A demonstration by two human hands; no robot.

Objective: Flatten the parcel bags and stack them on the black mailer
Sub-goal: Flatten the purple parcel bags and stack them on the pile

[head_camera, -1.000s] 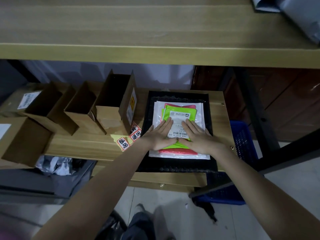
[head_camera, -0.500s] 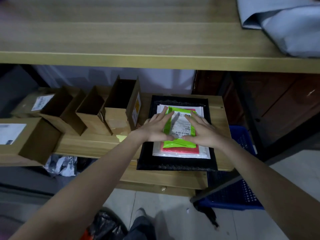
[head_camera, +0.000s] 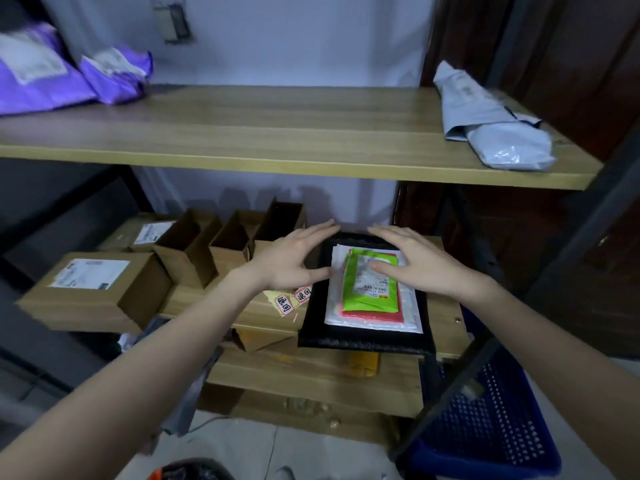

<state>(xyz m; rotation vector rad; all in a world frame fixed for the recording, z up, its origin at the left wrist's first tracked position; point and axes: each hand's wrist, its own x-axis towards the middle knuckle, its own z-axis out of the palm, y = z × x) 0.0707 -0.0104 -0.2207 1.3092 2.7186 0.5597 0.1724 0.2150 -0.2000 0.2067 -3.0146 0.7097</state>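
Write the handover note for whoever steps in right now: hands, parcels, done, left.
Left hand: open, holding nothing, at the black mailer's left edge.
Right hand: open, holding nothing, over the stack's right side; contact unclear.
Stack on the lower shelf: white bag on the mailer, pink bag on that, green bag on top, all lying flat.
Done: three bags stacked.
Left: possibly the grey parcel and purple parcels on the upper shelf.

Only thing I could actually read was 退回 in red on the stickers [head_camera: 292,301] lying on the shelf just left of the black mailer [head_camera: 363,341]. The green bag's label [head_camera: 372,277] had a barcode and print, too blurry to read
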